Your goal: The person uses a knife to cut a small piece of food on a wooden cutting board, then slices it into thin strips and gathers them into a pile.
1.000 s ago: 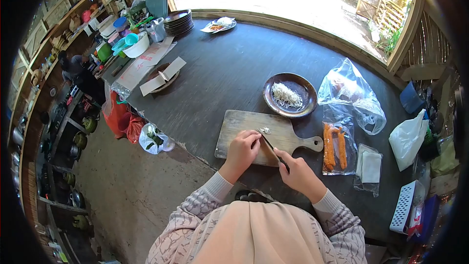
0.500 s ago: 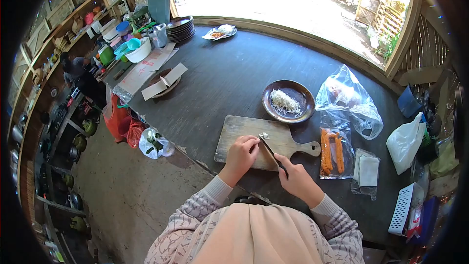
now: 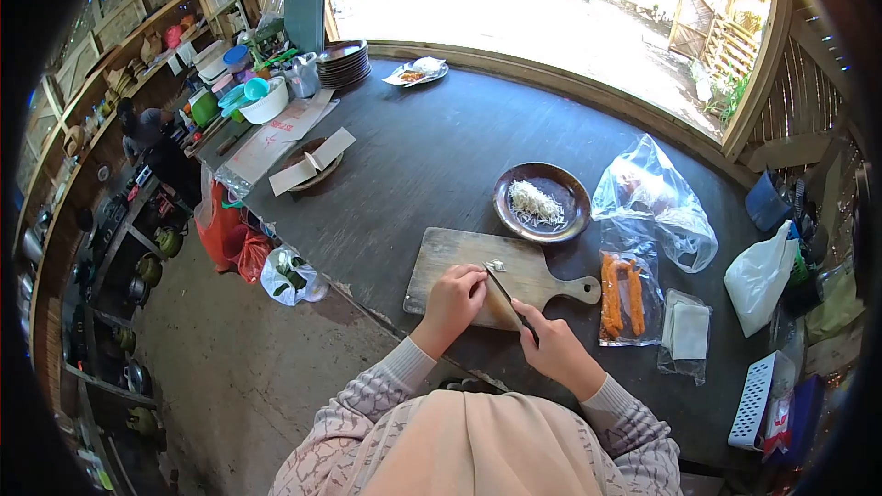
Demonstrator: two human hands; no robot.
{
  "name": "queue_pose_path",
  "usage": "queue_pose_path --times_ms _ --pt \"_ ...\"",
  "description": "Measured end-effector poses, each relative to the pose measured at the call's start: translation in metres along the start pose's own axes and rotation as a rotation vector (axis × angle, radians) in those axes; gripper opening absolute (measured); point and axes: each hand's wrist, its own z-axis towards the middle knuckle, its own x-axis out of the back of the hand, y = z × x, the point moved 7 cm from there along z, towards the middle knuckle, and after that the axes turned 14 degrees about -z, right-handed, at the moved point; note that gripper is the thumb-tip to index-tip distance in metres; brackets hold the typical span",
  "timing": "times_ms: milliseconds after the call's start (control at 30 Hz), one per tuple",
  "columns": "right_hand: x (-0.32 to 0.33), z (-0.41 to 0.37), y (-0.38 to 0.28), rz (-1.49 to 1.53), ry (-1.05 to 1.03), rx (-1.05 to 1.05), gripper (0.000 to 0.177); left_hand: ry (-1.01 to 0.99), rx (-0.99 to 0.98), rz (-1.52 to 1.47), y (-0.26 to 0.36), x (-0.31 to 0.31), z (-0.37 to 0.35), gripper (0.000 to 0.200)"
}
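Note:
My right hand (image 3: 562,355) is wrapped round the handle of a knife (image 3: 511,301). The blade slants up and left across a wooden cutting board (image 3: 441,253). Curled fingers of my left hand (image 3: 454,301) press down on the board right beside the blade; what they pin is hidden. Small white cut pieces (image 3: 496,265) lie just beyond the knife tip. Behind the board, a brown plate (image 3: 579,191) holds a heap of thin white shreds (image 3: 537,203).
Right of the board lie a clear bag of orange sticks (image 3: 634,298), a packet of white squares (image 3: 689,331) and a knotted plastic bag (image 3: 652,193). Farther left are a plate with folded card (image 3: 312,163) and stacked plates (image 3: 344,64). A person (image 3: 152,142) stands at the far left.
The view has tilted slightly, so the board and plate sit a little lower. Both hands keep nearly the same place on the board, the knife still in my right hand.

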Motion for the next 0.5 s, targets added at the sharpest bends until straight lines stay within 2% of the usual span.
queue_pose_path --times_ms 500 --pt "0.0036 0.0095 -0.0021 -0.018 -0.069 -0.039 0.046 0.018 -0.007 -0.008 0.0016 0.0009 0.0009 0.012"
